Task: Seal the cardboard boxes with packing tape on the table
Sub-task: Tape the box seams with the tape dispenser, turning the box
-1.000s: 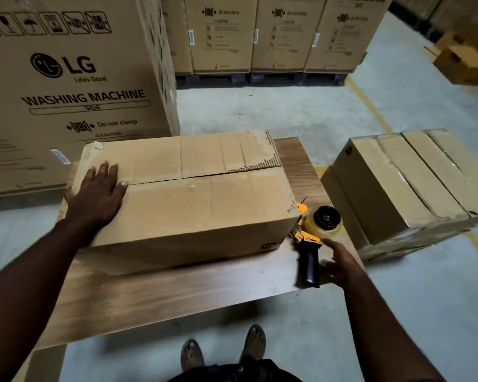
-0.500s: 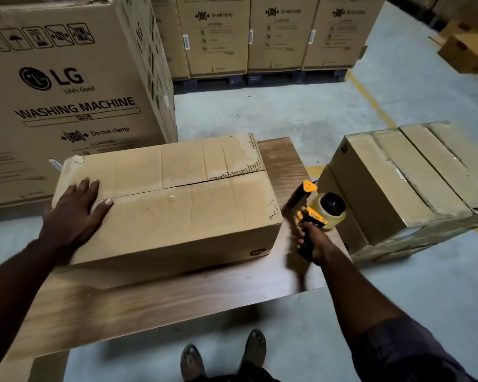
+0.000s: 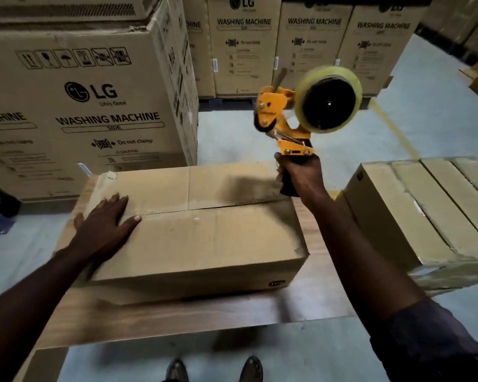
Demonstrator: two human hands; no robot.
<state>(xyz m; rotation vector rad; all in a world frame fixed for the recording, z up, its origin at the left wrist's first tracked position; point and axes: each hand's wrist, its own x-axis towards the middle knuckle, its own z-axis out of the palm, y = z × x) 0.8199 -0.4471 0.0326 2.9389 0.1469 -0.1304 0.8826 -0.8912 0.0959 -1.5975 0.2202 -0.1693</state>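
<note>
A long cardboard box (image 3: pixel 204 238) lies on the wooden table (image 3: pixel 155 318), its top flaps closed along a centre seam. My left hand (image 3: pixel 105 230) presses flat on the box's left end, fingers straight across the seam. My right hand (image 3: pixel 300 175) grips the black handle of an orange tape dispenser (image 3: pixel 284 119), raised in the air above the box's right end. Its roll of clear tape (image 3: pixel 329 99) faces me, blurred.
Large LG washing machine cartons (image 3: pixel 89 106) stand behind the table at left, with several more (image 3: pixel 315 45) on pallets at the back. A stack of flat boxes (image 3: pixel 425 216) lies on the floor to the right. My shoes (image 3: pixel 213 368) are at the table's near edge.
My right hand took hold of the dispenser on the table's right edge and lifted it up over the box. My left hand stayed pressed on the box's left end.
</note>
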